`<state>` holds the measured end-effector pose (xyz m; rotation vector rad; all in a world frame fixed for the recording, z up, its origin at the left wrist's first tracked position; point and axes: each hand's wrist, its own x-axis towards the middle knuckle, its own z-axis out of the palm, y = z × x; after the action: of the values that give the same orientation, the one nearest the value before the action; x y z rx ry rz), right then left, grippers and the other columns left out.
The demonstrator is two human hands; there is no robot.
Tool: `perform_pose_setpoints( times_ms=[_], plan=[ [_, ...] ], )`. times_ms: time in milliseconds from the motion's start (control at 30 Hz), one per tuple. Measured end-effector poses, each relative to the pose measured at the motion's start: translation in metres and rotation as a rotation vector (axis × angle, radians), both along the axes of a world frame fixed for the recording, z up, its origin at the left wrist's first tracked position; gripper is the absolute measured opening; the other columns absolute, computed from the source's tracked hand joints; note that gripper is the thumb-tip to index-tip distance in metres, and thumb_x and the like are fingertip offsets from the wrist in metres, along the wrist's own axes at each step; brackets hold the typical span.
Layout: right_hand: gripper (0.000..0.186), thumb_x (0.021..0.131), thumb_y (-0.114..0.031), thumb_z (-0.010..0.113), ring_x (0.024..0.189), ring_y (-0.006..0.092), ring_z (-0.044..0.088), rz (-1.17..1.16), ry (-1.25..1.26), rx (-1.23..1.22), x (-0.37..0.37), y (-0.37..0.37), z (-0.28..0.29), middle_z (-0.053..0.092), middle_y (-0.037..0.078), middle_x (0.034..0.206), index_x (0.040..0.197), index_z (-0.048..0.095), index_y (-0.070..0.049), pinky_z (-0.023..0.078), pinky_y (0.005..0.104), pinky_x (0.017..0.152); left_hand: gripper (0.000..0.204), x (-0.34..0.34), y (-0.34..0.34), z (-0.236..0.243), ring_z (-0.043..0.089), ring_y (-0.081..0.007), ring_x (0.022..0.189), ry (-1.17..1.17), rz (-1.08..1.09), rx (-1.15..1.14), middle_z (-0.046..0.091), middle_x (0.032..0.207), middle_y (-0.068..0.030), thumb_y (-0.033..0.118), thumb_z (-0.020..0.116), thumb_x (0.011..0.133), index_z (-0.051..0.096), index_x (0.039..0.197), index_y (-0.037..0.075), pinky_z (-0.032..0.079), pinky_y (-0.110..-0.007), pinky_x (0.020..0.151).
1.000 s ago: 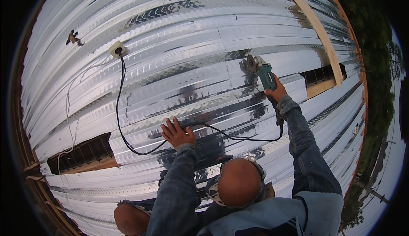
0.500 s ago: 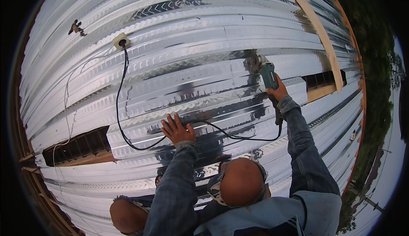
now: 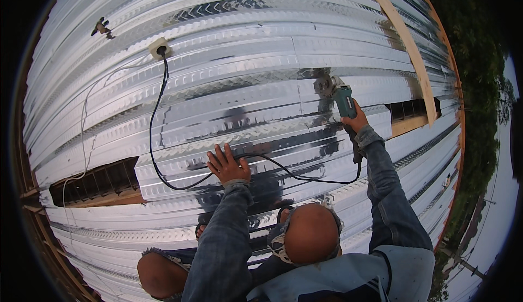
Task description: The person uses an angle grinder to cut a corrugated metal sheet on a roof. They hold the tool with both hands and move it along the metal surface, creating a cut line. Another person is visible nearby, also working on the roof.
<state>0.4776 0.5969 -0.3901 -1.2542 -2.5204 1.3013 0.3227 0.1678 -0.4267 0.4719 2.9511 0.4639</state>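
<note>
My right hand [image 3: 357,118] is wrapped round the body of a green angle grinder [image 3: 344,101]. The grinder's disc end [image 3: 326,85] is against or just above the shiny ribbed metal sheeting [image 3: 234,97]; which of the two I cannot tell. My left hand [image 3: 228,164] lies flat on the sheeting with its fingers spread. A black power cord [image 3: 297,176] runs from the grinder's tail and passes by or under my left hand. It goes on up to a pale socket box [image 3: 159,47] farther off at the left.
A long wooden plank [image 3: 406,37] lies across the sheets at the right. Dark openings show timber framing at the left [image 3: 95,185] and right [image 3: 400,119]. A small dark tool [image 3: 102,28] sits at the far left. The sheeting's edge [image 3: 460,106] drops off towards trees.
The view has shifted slightly, so the sheeting and socket box sit a little differently. My left hand stays flat, and my right hand still grips the grinder at nearly the same spot.
</note>
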Motion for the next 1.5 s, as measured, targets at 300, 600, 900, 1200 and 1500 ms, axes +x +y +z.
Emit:
perform_pose_setpoints(
  times_ms=[300,600,900,1200,1500],
  plan=[
    [0.098,0.061,-0.023,0.079,0.105,0.0247,0.056,0.011,0.020,0.013,-0.001,0.002,-0.003,0.054,0.017,0.123,0.143,0.028,-0.007,0.045,0.0337,0.091,0.070,0.001,0.000,0.000,0.012,-0.0434,0.138,0.012,-0.007,-0.003,0.024,0.149,-0.0168,0.029,0.054,0.074,0.036,0.139,0.011,0.008,-0.058,0.110],
    [0.096,0.062,-0.023,0.079,0.105,0.0244,0.056,0.007,0.033,-0.001,-0.001,0.001,-0.002,0.055,0.016,0.121,0.143,0.030,-0.008,0.045,0.0339,0.090,0.069,0.000,0.000,0.002,0.013,-0.0435,0.138,-0.013,-0.009,0.001,0.024,0.149,-0.0165,0.028,0.053,0.074,0.036,0.139,0.011,0.008,-0.058,0.110],
    [0.096,0.062,-0.020,0.078,0.102,0.0217,0.056,-0.050,0.125,-0.083,-0.002,-0.004,0.007,0.054,0.016,0.120,0.143,0.029,-0.004,0.046,0.0318,0.087,0.068,0.001,0.001,-0.001,0.011,-0.0430,0.138,0.012,-0.002,0.005,0.026,0.147,-0.0163,0.029,0.053,0.074,0.037,0.138,0.012,0.009,-0.059,0.110],
    [0.098,0.061,-0.023,0.079,0.107,0.0242,0.055,-0.045,0.121,-0.018,0.002,-0.004,-0.002,0.053,0.017,0.124,0.143,0.029,-0.005,0.045,0.0336,0.091,0.068,0.002,-0.001,0.001,0.013,-0.0431,0.138,0.052,-0.021,0.006,0.026,0.147,-0.0162,0.030,0.053,0.074,0.037,0.138,0.012,0.009,-0.058,0.110],
    [0.098,0.061,-0.023,0.080,0.107,0.0249,0.055,-0.035,0.053,0.005,0.006,-0.005,-0.008,0.053,0.017,0.125,0.143,0.028,-0.006,0.045,0.0345,0.092,0.069,0.007,-0.006,0.001,0.013,-0.0435,0.138,0.045,-0.014,0.013,0.025,0.148,-0.0161,0.030,0.054,0.074,0.037,0.139,0.012,0.009,-0.059,0.109]
  ],
)
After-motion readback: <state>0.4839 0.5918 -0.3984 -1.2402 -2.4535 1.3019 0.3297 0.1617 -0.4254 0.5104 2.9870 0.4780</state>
